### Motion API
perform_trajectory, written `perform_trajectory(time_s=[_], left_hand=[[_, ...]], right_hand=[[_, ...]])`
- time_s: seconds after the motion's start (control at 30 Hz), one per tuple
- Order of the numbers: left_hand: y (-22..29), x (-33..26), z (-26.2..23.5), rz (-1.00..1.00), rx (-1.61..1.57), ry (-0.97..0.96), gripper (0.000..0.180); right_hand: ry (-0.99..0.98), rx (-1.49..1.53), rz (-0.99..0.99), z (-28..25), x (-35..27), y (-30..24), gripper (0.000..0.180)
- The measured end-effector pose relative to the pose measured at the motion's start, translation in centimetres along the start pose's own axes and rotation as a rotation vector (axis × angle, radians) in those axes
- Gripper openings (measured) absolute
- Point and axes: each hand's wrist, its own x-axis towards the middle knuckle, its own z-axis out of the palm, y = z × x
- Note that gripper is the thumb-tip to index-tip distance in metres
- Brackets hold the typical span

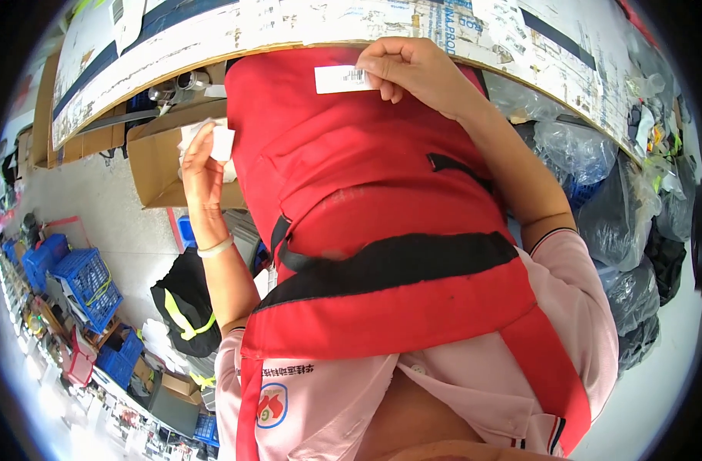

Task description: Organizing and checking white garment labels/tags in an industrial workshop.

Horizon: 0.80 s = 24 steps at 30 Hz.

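pinching white label (343, 78) in right hand (412, 69), left hand (201, 165) gripping paper slips (222, 142)

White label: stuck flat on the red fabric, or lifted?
Flat. The label lies on the red fabric, its right end under the right hand.

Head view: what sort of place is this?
Likely a garment packing workshop: a worktable, blue crates on the floor, bagged bundles, and the right hand sticking a label on a red garment.

A red garment (366, 192) with a black band is showing a white label (343, 79); blue crates (89, 284) are standing beside a pink shirt (566, 307).
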Motion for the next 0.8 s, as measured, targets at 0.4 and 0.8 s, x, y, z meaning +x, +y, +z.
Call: perform_trajectory(time_s=[0.4,0.8], left_hand=[[-2.9,0.4,-4.8,0.601,1.498,0.524,0.040],[0.9,-4.0,14.5,0.144,0.182,-0.284,0.015]], right_hand=[[-0.102,-0.052,-0.037,3.2,0.4,-1.4,0.020],[0.181,-0.025,-0.315,2.1,-1.5,-2.3,0.021]])
